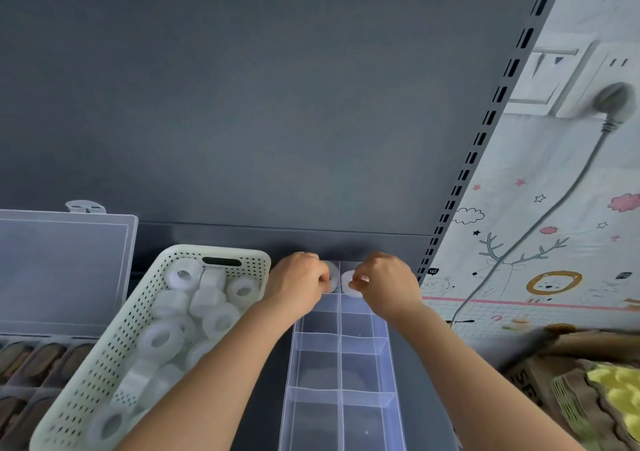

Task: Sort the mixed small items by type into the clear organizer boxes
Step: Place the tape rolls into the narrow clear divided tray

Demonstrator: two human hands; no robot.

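A clear organizer box [341, 374] with two columns of compartments runs away from me down the middle of the dark shelf. At its far end, my left hand [298, 282] grips a white tape roll [334, 276] over the far left compartment. My right hand [388, 282] grips another white tape roll [349, 286] over the far right compartment. The nearer compartments look empty. A pale green perforated basket [104, 357] at the left holds several white tape rolls [161, 338].
A second clear organizer box [65, 267] with its lid raised stands at the far left, with brown items in its compartments. A cardboard box [571, 381] with yellow-green contents sits at the right. The shelf's grey back panel [277, 104] rises just behind the hands.
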